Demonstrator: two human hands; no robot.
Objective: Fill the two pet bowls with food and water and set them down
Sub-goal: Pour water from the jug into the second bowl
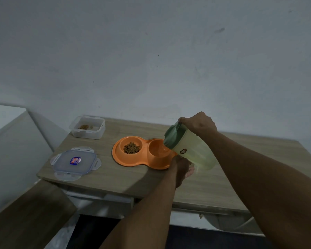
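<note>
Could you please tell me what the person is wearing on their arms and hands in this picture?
Both forearms are bare, with no sleeve in view. The left hand and the right hand wear no gloves, and I see no watch, bracelet or ring, though the dim picture could hide small things.

Both your arms are stretched forward, hands close together.
Your right hand (198,124), arm entering from 4 o'clock, grips the tilted jug (194,151) from above; your left hand (181,168), arm from 6 o'clock, sits at its underside, fingers hidden.
</note>
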